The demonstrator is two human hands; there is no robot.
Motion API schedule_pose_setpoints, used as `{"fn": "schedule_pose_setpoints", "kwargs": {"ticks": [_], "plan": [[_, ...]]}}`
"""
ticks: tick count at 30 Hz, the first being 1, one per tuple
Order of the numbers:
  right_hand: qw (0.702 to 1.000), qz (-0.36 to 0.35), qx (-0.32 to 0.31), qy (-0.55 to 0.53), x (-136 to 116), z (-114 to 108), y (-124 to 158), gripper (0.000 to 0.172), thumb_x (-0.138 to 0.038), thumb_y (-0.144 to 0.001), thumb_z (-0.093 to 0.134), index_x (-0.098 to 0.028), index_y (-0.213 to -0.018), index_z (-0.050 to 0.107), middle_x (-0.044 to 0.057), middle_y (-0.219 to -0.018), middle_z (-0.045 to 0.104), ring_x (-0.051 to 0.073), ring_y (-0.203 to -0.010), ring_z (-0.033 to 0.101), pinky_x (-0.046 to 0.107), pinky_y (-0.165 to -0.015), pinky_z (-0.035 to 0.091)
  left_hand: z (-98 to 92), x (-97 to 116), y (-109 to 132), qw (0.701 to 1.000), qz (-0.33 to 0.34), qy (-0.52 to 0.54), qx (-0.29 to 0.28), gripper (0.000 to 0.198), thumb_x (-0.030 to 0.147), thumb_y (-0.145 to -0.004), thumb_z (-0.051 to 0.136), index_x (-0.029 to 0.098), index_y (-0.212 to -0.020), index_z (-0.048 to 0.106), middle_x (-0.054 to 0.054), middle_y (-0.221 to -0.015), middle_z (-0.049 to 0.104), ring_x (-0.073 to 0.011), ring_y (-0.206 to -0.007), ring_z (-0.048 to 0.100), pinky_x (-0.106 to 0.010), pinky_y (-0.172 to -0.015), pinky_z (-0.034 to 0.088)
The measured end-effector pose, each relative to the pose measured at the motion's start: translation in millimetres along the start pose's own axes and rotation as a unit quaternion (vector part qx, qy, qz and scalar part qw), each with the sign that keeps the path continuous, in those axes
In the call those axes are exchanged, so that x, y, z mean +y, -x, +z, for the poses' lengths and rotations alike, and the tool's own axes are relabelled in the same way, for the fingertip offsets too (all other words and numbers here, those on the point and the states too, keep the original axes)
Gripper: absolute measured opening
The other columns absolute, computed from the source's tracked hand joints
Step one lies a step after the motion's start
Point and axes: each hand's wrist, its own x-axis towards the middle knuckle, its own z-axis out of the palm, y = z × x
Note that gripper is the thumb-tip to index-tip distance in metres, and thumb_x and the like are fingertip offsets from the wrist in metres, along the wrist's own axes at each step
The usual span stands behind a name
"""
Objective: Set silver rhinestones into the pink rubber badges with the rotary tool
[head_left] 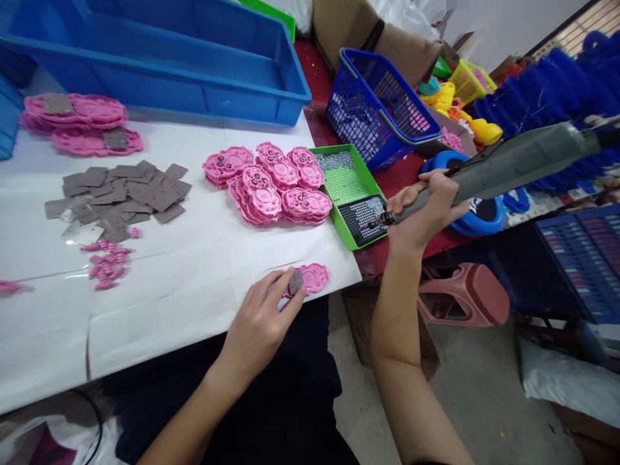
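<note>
My left hand (264, 313) presses a small grey plate (296, 282) onto a pink moulded plastic piece (316, 278) at the table's front edge, its fingers bent over both. In my right hand (426, 206) is a grey power screwdriver (518, 165), tilted so its bit points down into a black perforated tray (356, 219) of small screws. That tray sits inside a green tray (345, 242), which holds more screws at its far end. Beside it stand several stacks of pink pieces (259, 194) with dark red and silvery details on top.
Grey plates (126, 190) lie heaped on the left, with small pink parts (107, 265) in front. More pink pieces (80, 111) are stacked near a large blue bin (194, 90). A blue basket (382, 110) is behind the green tray; a pink stool (465, 294) stands below right.
</note>
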Motion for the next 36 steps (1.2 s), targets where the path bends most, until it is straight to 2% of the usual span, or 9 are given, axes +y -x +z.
{"fn": "schedule_pose_setpoints", "kwargs": {"ticks": [3,8,13,15,18,21,23,27,36], "plan": [[1.000,0.004,-0.001,0.010,3,1,0,0.019,-0.032,-0.088,0.053,-0.027,-0.073,0.042,-0.010,-0.045,0.034,0.011,-0.031,0.034,0.024,-0.035,0.027,-0.2,0,0,1.000,0.002,-0.004,-0.001,0.035,-0.004,-0.095,0.057,0.010,-0.125,0.072,-0.026,-0.138,0.067,-0.0385,-0.124,0.065,-0.055,-0.092,0.066],[1.000,0.018,0.014,0.012,3,1,-3,0.016,-0.033,-0.087,0.054,-0.027,-0.075,0.046,-0.009,-0.046,0.037,0.011,-0.033,0.034,0.025,-0.035,0.028,0.3,-1,0,1.000,0.003,-0.005,0.005,0.035,-0.003,-0.096,0.057,0.010,-0.125,0.071,-0.026,-0.138,0.067,-0.0379,-0.124,0.065,-0.054,-0.092,0.066],[1.000,0.003,0.010,-0.007,-25,1,9,0.013,-0.034,-0.077,0.059,-0.027,-0.069,0.052,-0.007,-0.044,0.035,0.010,-0.035,0.031,0.028,-0.034,0.031,3.4,0,2,1.000,-0.007,0.007,0.009,0.033,-0.001,-0.098,0.055,0.012,-0.125,0.070,-0.026,-0.138,0.067,-0.0370,-0.127,0.064,-0.055,-0.094,0.065],[0.999,0.001,-0.024,-0.032,-42,4,26,0.013,-0.036,-0.077,0.057,-0.026,-0.070,0.055,-0.007,-0.044,0.033,0.009,-0.034,0.028,0.028,-0.034,0.031,4.6,0,3,1.000,-0.015,0.016,0.008,0.034,0.001,-0.099,0.054,0.014,-0.126,0.069,-0.025,-0.140,0.067,-0.0356,-0.130,0.064,-0.055,-0.096,0.065],[0.987,0.013,-0.135,-0.082,-58,12,59,0.015,-0.040,-0.084,0.061,-0.026,-0.080,0.059,-0.009,-0.045,0.032,0.009,-0.032,0.029,0.026,-0.033,0.031,5.8,0,5,1.000,-0.020,0.020,0.007,0.036,0.001,-0.100,0.053,0.016,-0.129,0.068,-0.023,-0.140,0.067,-0.0347,-0.131,0.063,-0.054,-0.098,0.064],[0.960,0.037,-0.257,-0.109,-60,22,88,0.019,-0.045,-0.089,0.067,-0.028,-0.087,0.058,-0.010,-0.046,0.039,0.009,-0.030,0.030,0.026,-0.033,0.032,6.0,0,5,1.000,-0.020,0.018,0.007,0.035,0.003,-0.101,0.054,0.016,-0.130,0.067,-0.023,-0.140,0.067,-0.0349,-0.131,0.063,-0.054,-0.099,0.063],[0.945,0.062,-0.297,-0.123,-55,28,98,0.021,-0.046,-0.091,0.069,-0.029,-0.088,0.058,-0.010,-0.046,0.041,0.009,-0.030,0.030,0.026,-0.032,0.032,5.5,0,4,0.999,-0.024,0.021,0.009,0.033,0.004,-0.102,0.054,0.016,-0.131,0.067,-0.022,-0.138,0.068,-0.0342,-0.131,0.064,-0.054,-0.100,0.062],[0.938,0.092,-0.301,-0.148,-45,37,102,0.019,-0.044,-0.091,0.070,-0.028,-0.088,0.058,-0.011,-0.046,0.041,0.009,-0.030,0.031,0.025,-0.031,0.033,3.2,1,1,0.999,-0.022,0.018,0.016,0.030,0.005,-0.102,0.055,0.014,-0.128,0.068,-0.022,-0.133,0.070,-0.0330,-0.127,0.066,-0.051,-0.099,0.063],[0.951,0.078,-0.274,-0.118,-45,38,96,0.020,-0.045,-0.087,0.071,-0.029,-0.084,0.059,-0.010,-0.045,0.042,0.010,-0.029,0.028,0.026,-0.030,0.029,0.9,0,-1,1.000,-0.007,0.014,0.011,0.031,0.002,-0.101,0.054,0.010,-0.125,0.070,-0.025,-0.135,0.069,-0.0359,-0.124,0.067,-0.052,-0.094,0.065]]}}
